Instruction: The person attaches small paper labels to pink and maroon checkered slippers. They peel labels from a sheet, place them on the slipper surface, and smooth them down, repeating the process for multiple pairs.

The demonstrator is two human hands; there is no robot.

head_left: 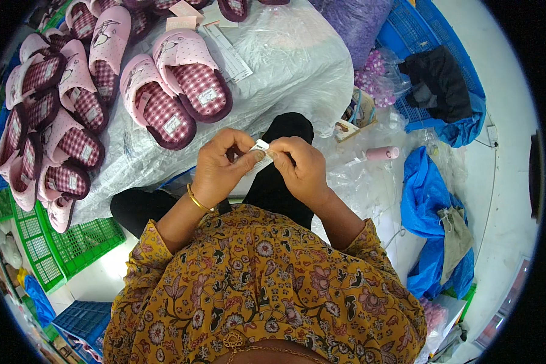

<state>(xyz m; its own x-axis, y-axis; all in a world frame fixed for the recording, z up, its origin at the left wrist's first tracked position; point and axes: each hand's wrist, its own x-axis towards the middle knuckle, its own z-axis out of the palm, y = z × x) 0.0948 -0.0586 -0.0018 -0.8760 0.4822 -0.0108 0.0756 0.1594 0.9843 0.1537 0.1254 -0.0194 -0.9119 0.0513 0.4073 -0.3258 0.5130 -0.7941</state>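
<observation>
Between my two hands is a small white printed label, held over my lap. My left hand, with a gold bangle on the wrist, pinches its left side between thumb and fingers. On the other side, the fingertips of my right hand grip its upper right edge. Just beyond my left hand, a pair of pink slippers with checked maroon insoles lies on a plastic-covered surface. Small white labels show on the insoles.
Several more pink slippers are heaped at the left, above green crates. White slips of paper lie behind the pair. At the right are a blue basket with dark cloth, a pink roll and blue sheeting.
</observation>
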